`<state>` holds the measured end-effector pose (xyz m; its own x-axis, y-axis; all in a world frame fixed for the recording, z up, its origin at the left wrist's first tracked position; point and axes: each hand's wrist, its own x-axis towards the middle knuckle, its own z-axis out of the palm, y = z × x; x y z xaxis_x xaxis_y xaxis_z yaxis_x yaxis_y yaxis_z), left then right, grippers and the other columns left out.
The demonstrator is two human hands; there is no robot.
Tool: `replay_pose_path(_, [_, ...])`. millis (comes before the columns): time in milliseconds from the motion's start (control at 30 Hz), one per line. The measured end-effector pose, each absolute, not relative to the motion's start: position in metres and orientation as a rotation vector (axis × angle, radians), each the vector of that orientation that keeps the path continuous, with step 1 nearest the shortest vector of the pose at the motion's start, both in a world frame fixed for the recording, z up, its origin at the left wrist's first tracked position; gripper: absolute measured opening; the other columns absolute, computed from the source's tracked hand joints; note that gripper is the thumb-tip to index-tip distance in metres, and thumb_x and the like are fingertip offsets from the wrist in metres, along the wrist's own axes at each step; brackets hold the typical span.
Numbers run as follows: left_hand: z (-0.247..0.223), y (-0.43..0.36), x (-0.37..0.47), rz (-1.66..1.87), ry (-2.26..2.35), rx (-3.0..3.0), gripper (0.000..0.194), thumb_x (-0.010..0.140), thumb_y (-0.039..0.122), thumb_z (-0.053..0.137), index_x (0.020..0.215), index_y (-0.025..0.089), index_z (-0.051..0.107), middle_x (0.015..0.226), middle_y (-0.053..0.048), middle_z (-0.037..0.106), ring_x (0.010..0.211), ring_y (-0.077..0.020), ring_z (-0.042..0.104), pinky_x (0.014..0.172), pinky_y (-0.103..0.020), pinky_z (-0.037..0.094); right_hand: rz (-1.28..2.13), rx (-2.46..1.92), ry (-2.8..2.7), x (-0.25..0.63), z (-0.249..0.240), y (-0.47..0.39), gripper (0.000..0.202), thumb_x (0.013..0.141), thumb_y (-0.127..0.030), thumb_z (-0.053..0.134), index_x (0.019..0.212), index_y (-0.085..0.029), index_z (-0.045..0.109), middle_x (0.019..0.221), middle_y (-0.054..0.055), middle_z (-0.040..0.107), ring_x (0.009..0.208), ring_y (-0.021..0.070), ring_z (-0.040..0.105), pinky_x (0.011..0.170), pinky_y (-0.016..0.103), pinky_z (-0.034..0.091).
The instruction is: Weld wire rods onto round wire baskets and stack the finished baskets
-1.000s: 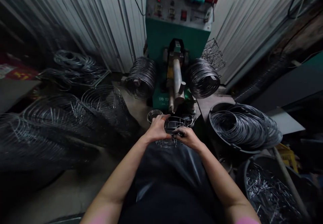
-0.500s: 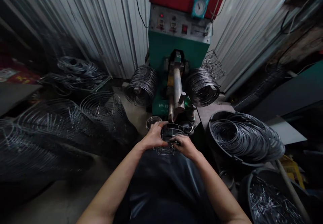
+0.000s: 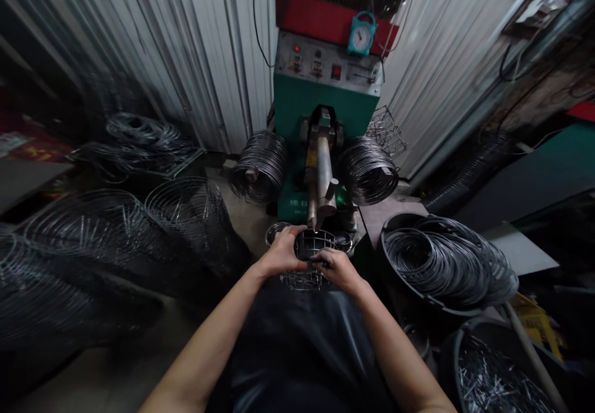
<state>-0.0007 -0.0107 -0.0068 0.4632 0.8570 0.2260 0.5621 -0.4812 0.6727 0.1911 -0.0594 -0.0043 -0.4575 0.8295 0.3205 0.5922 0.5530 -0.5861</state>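
Observation:
A round wire basket frame (image 3: pixel 318 240) is held between my hands, just under the electrode tip of a green machine (image 3: pixel 325 90). My left hand (image 3: pixel 283 253) grips its left side, thumb and fingers spread around the rim. My right hand (image 3: pixel 335 265) is closed at its near right side, with darkened fingertips pinching the wire. A small bright spot shows at the tip (image 3: pixel 316 230) above the frame's far rim. More wirework (image 3: pixel 304 281) hangs below my hands. The undersides of both hands are hidden.
Wire ring bundles hang left (image 3: pixel 259 166) and right (image 3: pixel 370 170) of the machine. Tall stacks of wire rings (image 3: pixel 186 214) stand at left. At right are a tub of rings (image 3: pixel 446 261) and a bin of short metal pieces (image 3: pixel 499 373). A teal clock (image 3: pixel 361 35) hangs on the machine.
The view has shifted slightly, so the machine appears a little lower. A bright spot now shows at the electrode tip. Both hands keep nearly the same hold on the frame.

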Motion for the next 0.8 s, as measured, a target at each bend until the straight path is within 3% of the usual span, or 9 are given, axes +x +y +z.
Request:
replay_pose_path(233, [0.001,0.011,0.007,0.737,1.183,2.188,0.085,0.042,0.042,0.081,0.119,0.020,0.052,0.115,-0.008,0.056,0.108,-0.0306,0.051,0.095,-0.042,0.041,0.491,-1.266,-2.138,0.190,-0.001,-0.042,0.012,0.077,-0.011,0.063,0.085,-0.019,0.067,0.083,0.004,0.068,0.078,0.0154,0.064,0.069,0.024,0.048])
replay_pose_path(533, [0.001,0.020,0.013,0.689,1.402,2.171,0.089,0.045,0.040,0.079,0.124,0.020,0.045,0.119,-0.010,0.054,0.113,-0.0319,0.048,0.096,-0.045,0.038,0.285,-1.539,-2.117,0.183,-0.002,-0.039,0.024,0.078,-0.009,0.059,0.096,-0.023,0.067,0.098,0.004,0.068,0.089,0.0187,0.064,0.076,0.026,0.050])
replay_pose_path(800, [-0.002,0.027,0.015,0.698,1.408,2.163,0.090,0.045,0.044,0.080,0.124,0.019,0.045,0.119,-0.011,0.054,0.113,-0.0319,0.048,0.094,-0.044,0.038,0.337,-1.408,-1.695,0.188,-0.017,-0.065,0.032,0.081,-0.029,0.059,0.111,-0.019,0.059,0.104,0.009,0.064,0.094,0.0199,0.061,0.084,0.031,0.049])
